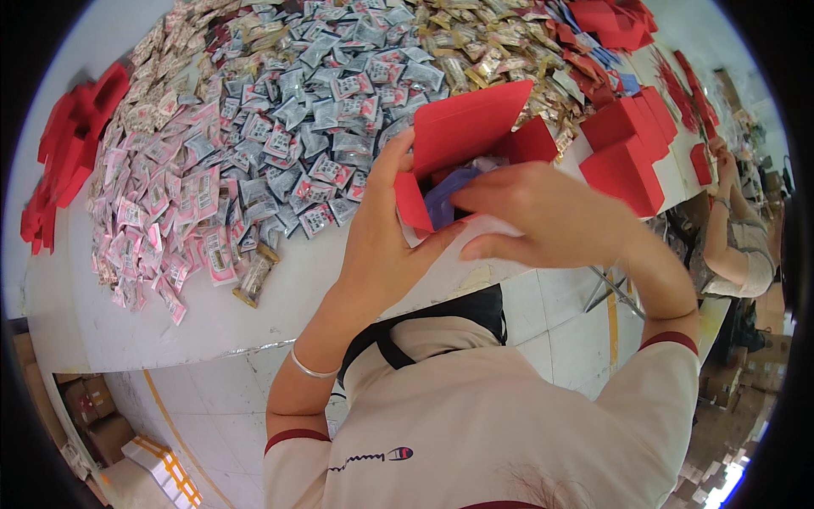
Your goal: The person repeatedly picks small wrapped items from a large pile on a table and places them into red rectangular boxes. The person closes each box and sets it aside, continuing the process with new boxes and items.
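Note:
My left hand (381, 235) grips the left side of an open red cardboard box (470, 121), its thumb along the near edge. The lid stands raised at the back and a side flap sticks out to the right. Inside lie a blue-purple packet (445, 194) and other wrapped pieces, partly hidden. My right hand (540, 213) reaches over the near right side with its fingertips at the box opening. The thumb is held apart from the fingers; whether they hold anything is hidden. Behind the box spreads a pile of grey-blue and red sachets (331, 127).
Pink sachets (152, 203) and beige patterned packets (152, 95) lie left on the white table (210, 337); gold-wrapped pieces (489, 38) lie behind. One gold-ended packet (255, 275) sits apart. Red boxes stand at left (79, 143) and right (626, 159). Another person (731, 248) works at far right.

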`<control>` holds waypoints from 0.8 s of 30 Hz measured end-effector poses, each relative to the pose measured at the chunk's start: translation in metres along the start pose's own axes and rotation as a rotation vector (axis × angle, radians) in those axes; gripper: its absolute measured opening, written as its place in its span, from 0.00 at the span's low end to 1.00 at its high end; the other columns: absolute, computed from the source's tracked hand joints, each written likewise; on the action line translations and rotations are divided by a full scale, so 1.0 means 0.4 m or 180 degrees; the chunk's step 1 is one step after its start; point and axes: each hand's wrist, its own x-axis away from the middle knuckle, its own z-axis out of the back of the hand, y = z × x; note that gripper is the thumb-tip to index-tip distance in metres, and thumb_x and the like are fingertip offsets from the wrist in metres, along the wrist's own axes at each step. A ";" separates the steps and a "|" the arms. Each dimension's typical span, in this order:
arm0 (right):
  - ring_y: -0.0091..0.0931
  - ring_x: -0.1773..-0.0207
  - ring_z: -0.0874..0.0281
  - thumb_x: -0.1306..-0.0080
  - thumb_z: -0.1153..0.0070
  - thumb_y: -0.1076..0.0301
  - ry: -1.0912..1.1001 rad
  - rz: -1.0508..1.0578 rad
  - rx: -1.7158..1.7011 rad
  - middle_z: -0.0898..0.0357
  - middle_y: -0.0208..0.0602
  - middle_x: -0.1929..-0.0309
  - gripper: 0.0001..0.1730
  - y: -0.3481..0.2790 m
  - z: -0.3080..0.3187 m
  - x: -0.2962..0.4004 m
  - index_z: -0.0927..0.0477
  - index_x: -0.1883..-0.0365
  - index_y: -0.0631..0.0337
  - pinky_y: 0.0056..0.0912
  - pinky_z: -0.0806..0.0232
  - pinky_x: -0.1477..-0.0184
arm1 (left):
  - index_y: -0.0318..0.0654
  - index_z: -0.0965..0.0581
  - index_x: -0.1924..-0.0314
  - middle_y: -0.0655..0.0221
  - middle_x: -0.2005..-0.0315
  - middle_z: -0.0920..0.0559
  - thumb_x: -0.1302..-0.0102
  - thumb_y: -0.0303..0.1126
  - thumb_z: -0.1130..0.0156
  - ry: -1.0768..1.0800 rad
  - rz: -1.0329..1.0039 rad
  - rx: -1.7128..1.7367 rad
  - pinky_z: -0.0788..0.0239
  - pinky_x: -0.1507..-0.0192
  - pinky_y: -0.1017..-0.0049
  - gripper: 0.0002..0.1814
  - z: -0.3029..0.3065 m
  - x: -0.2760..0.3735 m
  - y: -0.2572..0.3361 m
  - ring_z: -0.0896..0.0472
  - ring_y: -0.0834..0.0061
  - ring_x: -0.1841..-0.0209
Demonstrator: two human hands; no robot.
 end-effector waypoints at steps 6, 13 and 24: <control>0.34 0.60 0.25 0.41 0.48 0.64 0.1870 0.0082 -0.0479 0.24 0.45 0.64 0.16 0.025 -0.003 0.049 0.26 0.62 0.69 0.31 0.33 0.60 | 0.39 0.56 0.36 0.52 0.45 0.38 0.50 0.34 0.32 0.0066 0.0271 0.0137 0.42 0.45 0.67 0.50 0.013 0.022 -0.011 0.36 0.61 0.43; 0.24 0.44 0.37 0.35 0.54 0.61 0.3047 -0.0428 -0.4674 0.31 0.34 0.49 0.21 0.163 -0.182 0.042 0.32 0.46 0.61 0.27 0.46 0.42 | 0.38 0.51 0.36 0.57 0.43 0.39 0.36 0.44 0.50 0.0189 0.0300 0.2041 0.48 0.41 0.68 0.34 -0.036 0.009 -0.004 0.40 0.68 0.40; 0.27 0.55 0.31 0.46 0.57 0.80 0.3138 0.0272 -0.3982 0.27 0.38 0.61 0.11 0.102 -0.210 -0.004 0.21 0.71 0.64 0.27 0.40 0.50 | 0.35 0.26 0.73 0.59 0.56 0.26 0.49 0.22 0.51 0.0312 0.0317 0.2222 0.45 0.46 0.74 0.05 -0.038 -0.017 -0.021 0.33 0.73 0.49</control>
